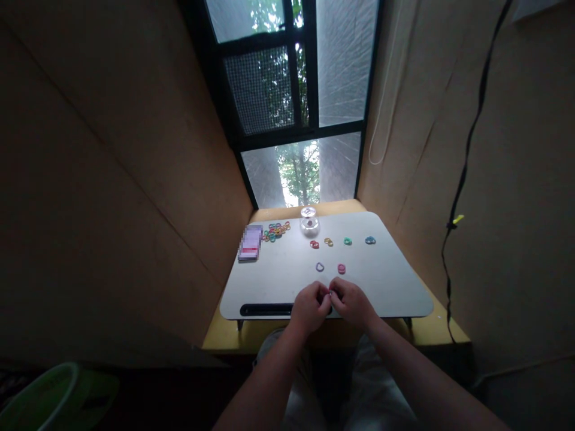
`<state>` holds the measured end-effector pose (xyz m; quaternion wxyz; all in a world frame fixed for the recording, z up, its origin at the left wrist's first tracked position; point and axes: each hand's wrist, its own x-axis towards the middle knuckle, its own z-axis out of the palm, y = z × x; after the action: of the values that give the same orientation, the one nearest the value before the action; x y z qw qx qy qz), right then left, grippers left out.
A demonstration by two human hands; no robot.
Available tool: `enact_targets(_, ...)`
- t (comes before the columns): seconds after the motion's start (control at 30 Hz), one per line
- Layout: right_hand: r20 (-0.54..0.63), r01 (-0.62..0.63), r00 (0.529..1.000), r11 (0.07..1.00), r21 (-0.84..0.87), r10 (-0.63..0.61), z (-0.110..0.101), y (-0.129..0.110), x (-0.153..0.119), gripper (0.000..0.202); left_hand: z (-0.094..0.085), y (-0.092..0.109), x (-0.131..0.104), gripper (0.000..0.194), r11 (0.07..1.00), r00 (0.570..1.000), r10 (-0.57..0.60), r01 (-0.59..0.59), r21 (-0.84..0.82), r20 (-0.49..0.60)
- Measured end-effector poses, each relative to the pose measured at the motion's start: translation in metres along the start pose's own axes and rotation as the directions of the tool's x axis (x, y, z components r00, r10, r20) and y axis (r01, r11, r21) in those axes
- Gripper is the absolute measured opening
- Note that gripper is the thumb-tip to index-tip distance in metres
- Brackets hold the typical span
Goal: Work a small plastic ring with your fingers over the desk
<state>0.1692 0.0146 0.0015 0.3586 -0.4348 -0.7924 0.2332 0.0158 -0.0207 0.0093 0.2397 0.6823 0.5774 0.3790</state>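
Observation:
My left hand (311, 306) and my right hand (351, 303) meet at the front edge of a white lap table (278, 278), fingers closed in a pinch. Between the fingertips a bit of a small reddish-pink thing (328, 292) shows; the fingers hide most of it. Just beyond lie a greyish-purple ring (320, 267) and some pink rings (341, 269), like small hair ties. Farther back, similar rings sit in small groups: red (314, 244), yellow (329, 242), green (347, 241) and blue (370, 240). A mixed-colour pile of rings (275, 231) lies at the back left.
A clear round container (309, 226) stands at the back, its lid (308, 212) behind it. At the left lies a phone-like object (250, 242), its screen blurred. A black slot (266, 309) runs along the front edge. A dark cable (465, 161) hangs right; a green basin (58, 395) is lower left.

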Motion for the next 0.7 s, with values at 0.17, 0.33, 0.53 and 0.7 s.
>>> enact_targets(0.17, 0.007, -0.008, 1.000, 1.000, 0.013, 0.008, -0.0008, -0.0005, 0.0000, 0.007, 0.0001, -0.0010, 0.0000, 0.009, 1.000, 1.000, -0.001, 0.001, -0.011, 0.000)
enact_targets(0.33, -0.001, -0.007, 1.000, 0.999, 0.031, 0.007, -0.0020, -0.0009, -0.0002, 0.008, 0.0021, -0.0034, 0.0022, 0.009, 1.000, 1.000, -0.011, 0.010, -0.030, -0.016)
enact_targets(0.53, 0.011, 0.019, 1.000, 0.999, 0.048, -0.020, -0.0041, -0.0024, -0.0005, 0.011, 0.0024, -0.0061, 0.0069, 0.011, 0.990, 0.993, -0.059, 0.045, -0.137, -0.099)
enact_targets(0.7, 0.019, 0.030, 0.999, 0.999, 0.045, -0.031, -0.0042, -0.0018, 0.0009, 0.010, 0.0012, -0.0064, 0.0075, 0.012, 0.984, 0.995, -0.064, 0.050, -0.169, -0.078)
